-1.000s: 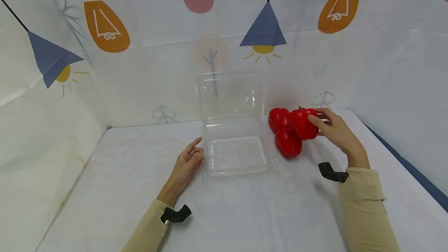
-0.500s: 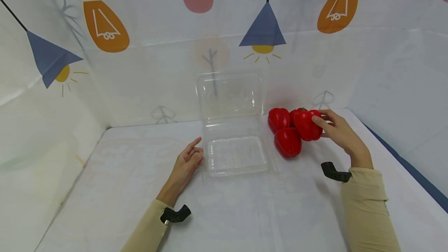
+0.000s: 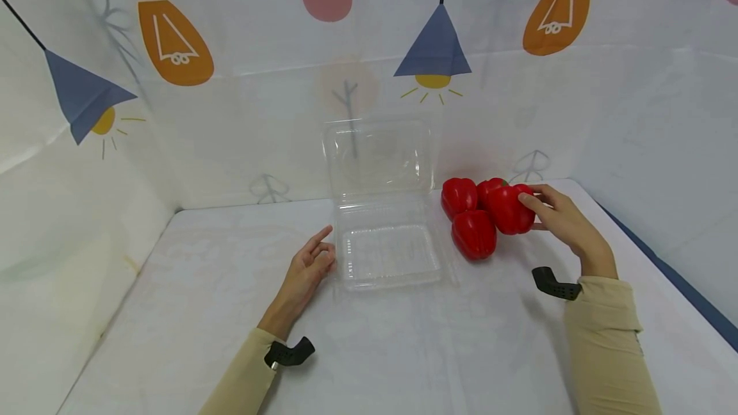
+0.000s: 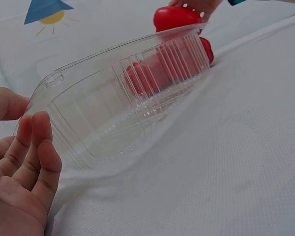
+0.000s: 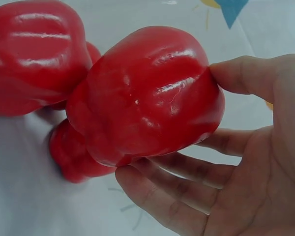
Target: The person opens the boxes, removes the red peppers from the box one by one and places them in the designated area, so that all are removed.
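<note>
My right hand [image 3: 567,219] grips a red bell pepper [image 3: 510,211], thumb on one side and fingers round the other, plain in the right wrist view [image 5: 152,98]. Three more red bell peppers lie beside it: one at the left [image 3: 459,197], one in front [image 3: 474,235] and one partly hidden behind [image 3: 487,189]. A clear plastic clamshell container [image 3: 392,255] stands in the middle with its lid raised against the backdrop; no pepper is inside. My left hand [image 3: 308,268] has relaxed fingers, their tips right at the container's left edge, as the left wrist view [image 4: 27,172] also shows.
A white cloth covers the table [image 3: 230,312]. Behind it hangs a white backdrop [image 3: 259,114] printed with lamps and bulbs, and more sheeting closes off both sides. Black wrist mounts [image 3: 556,284] sit at both sleeve cuffs.
My right hand has shifted slightly right and toward me with the bell pepper, showing more of the pepper behind. My left hand and the container stay in place.
</note>
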Demonstrator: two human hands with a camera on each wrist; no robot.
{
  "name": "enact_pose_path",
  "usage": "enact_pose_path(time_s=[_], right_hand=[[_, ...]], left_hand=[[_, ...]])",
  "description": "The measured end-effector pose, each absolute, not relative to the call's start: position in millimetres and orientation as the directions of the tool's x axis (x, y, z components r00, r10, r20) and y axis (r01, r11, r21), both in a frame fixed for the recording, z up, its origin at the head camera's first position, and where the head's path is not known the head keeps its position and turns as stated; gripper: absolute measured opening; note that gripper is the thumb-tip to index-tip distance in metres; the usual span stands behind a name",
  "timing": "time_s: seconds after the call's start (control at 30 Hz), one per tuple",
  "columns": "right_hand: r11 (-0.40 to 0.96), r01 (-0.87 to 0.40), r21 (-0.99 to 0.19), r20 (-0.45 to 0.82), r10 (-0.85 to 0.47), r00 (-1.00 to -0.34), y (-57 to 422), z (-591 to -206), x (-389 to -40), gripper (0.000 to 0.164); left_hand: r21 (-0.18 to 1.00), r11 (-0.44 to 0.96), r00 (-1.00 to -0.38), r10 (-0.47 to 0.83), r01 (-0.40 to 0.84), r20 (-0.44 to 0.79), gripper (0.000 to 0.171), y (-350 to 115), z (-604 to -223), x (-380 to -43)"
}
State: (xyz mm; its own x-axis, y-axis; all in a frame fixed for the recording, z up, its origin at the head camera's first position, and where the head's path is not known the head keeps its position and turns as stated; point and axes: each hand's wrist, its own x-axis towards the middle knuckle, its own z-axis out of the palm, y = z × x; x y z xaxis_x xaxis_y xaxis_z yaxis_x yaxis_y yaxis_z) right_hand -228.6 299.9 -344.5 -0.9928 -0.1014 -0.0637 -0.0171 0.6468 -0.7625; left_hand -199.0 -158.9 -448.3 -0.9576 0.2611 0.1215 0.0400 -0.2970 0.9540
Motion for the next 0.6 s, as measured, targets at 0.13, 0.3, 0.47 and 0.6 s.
enact_pose_path(time_s=[0.13, 0.3, 0.47, 0.6], right_hand=[[0.656, -0.009, -0.755, -0.077, -0.103, -0.992, 302.6, -347.4, -229.7, 0.067], [0.668, 0.006, -0.744, -0.105, -0.108, -0.989, 304.4, -349.4, -230.9, 0.067], [0.677, 0.023, -0.735, -0.137, -0.114, -0.984, 305.2, -350.3, -231.1, 0.068], [0.685, 0.04, -0.727, -0.17, -0.122, -0.978, 306.4, -352.0, -230.9, 0.068]], left_hand=[[0.954, -0.297, -0.958, 0.261, 0.041, 0.122, 0.059, -158.8, -448.0, -199.0], [0.953, -0.3, -0.957, 0.262, 0.04, 0.123, 0.06, -158.8, -448.0, -199.0], [0.953, -0.3, -0.957, 0.265, 0.036, 0.12, 0.06, -159.1, -447.9, -198.8], [0.955, -0.296, -0.957, 0.267, 0.031, 0.114, 0.06, -159.5, -447.8, -198.9]])
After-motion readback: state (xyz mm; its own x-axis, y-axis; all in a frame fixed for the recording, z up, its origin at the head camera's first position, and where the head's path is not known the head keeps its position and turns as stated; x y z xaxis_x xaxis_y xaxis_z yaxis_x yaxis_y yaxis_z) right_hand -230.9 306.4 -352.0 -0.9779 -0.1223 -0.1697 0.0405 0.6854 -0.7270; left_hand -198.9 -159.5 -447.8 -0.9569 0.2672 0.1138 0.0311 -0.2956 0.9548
